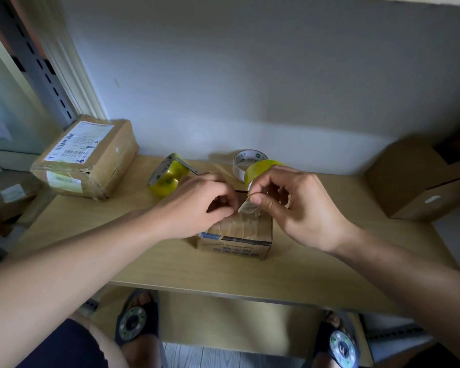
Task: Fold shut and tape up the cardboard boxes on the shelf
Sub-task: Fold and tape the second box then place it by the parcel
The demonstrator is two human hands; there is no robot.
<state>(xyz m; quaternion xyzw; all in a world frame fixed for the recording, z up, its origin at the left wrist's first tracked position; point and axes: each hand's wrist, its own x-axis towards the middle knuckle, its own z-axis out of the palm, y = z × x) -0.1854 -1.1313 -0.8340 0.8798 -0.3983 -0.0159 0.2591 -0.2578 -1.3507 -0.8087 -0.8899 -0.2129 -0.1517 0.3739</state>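
Small cardboard box [235,236] at mid-shelf [154,264]; right hand [295,205] pinches a lifted tape strip [247,208] between thumb and forefinger, left hand [197,205] curls fingertips onto the lid; risk: slack tape may fold onto itself or wrinkle.

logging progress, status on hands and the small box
Left hand pressing on the small box top. Right hand pinching a tape strip over it. Tape rolls behind, nothing blocking.
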